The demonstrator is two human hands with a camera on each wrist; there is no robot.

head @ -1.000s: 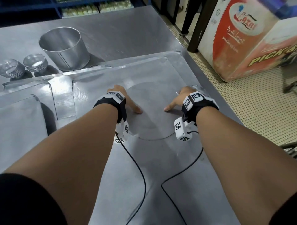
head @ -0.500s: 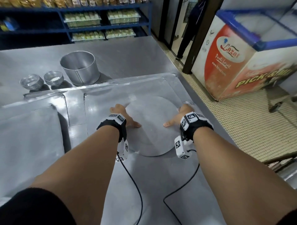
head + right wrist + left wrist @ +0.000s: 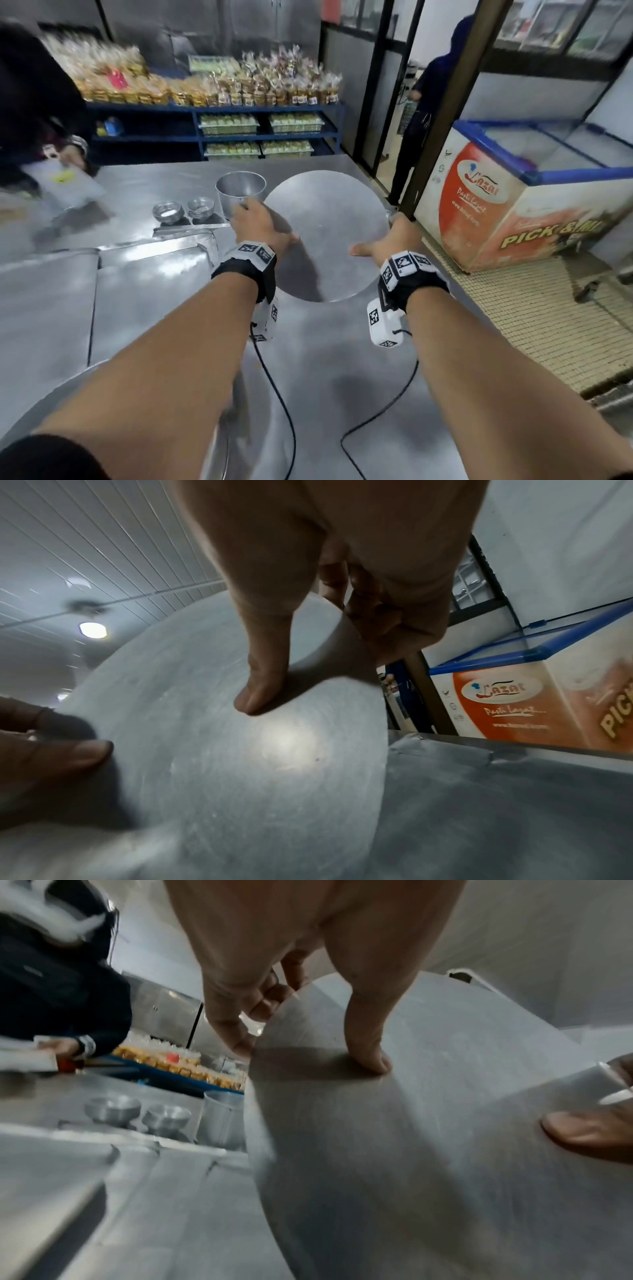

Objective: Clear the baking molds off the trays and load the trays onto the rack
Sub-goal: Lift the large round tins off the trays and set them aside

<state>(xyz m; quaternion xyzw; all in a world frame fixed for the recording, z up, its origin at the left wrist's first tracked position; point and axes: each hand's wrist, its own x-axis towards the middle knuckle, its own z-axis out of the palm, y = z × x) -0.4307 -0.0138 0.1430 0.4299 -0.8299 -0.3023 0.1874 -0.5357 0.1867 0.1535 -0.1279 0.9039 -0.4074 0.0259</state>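
The round tray (image 3: 325,233) has come up off the desk (image 3: 144,291) since a moment ago and now stands tilted at frame centre. The left hand (image 3: 260,224) and right hand (image 3: 394,240) pinch its opposite edges, thumbs on its face, fingers (image 3: 232,1031) curled behind. Baking molds (image 3: 185,210) sit upper left.

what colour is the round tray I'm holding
Plain silver-grey metal, no pattern: round tray, clearest in the head view.
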